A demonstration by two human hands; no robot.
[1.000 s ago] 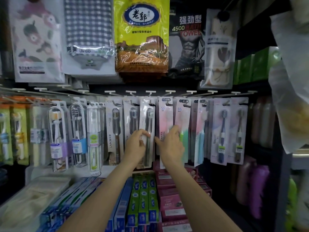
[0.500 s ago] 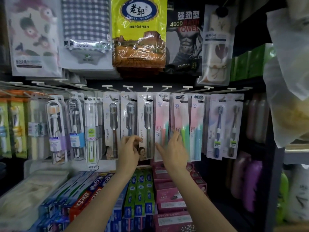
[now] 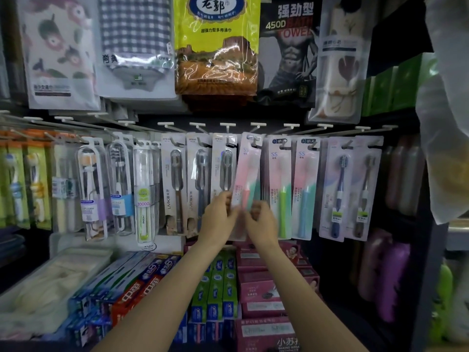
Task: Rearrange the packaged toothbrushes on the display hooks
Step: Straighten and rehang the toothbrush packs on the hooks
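Both hands have closed onto the pink pack (image 3: 247,179), left hand (image 3: 220,214) and right hand (image 3: 261,219) pinching it, tilted; next, slide it off its hook (image 3: 255,128).

Two bare forearms come up from the bottom of the view, slim and smooth, with no sleeve showing along either one. The left hand (image 3: 218,216) and the right hand (image 3: 261,219) are bare too: I see no glove, ring, watch or band at either wrist. The fingers are short and blurred, so the nails cannot be made out.
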